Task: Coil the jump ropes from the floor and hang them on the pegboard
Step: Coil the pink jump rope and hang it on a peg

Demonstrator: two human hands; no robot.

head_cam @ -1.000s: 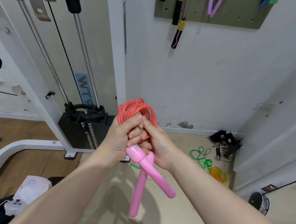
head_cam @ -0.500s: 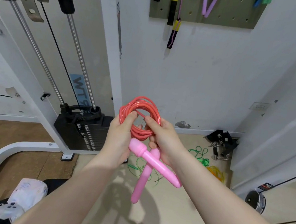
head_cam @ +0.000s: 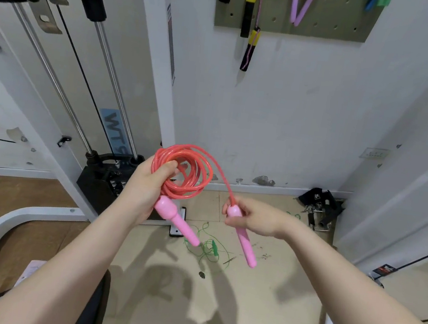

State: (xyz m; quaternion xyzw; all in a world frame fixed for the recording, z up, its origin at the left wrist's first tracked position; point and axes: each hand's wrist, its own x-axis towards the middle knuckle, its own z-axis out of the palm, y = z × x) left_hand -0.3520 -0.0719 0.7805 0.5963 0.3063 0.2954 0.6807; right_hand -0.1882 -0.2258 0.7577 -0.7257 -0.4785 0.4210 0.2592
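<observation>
Weight stack: I see a black weight stack point(head_cam: 107, 180) on the white cable machine point(head_cam: 52, 102), behind and just left of my left hand.
Left hand: my left hand point(head_cam: 146, 188) has its fingers curled round the red coil point(head_cam: 183, 171), thumb across the loops, with one pink handle point(head_cam: 175, 218) hanging down from below the palm.
Coil: the coil stands upright above the left hand, several loops bunched together, in front of the wall.
Loose strand: one red strand point(head_cam: 221, 173) leaves the top of the coil and runs down to my right hand.
Green rope: a green jump rope point(head_cam: 210, 245) lies tangled on the floor, below and between both hands.
Right hand: my right hand point(head_cam: 257, 218) pinches the second pink handle point(head_cam: 244, 236) near its top; the handle points down and slightly right, well apart from the coil.
Pegboard: the pegboard point(head_cam: 331, 30) hangs on the wall, high above both hands, with a yellow-and-black rope point(head_cam: 249, 22) and purple handles point(head_cam: 300, 4) on it.
Black straps: a heap of black straps and metal clips point(head_cam: 318, 208) lies at the wall's foot, right of the right hand.
</observation>
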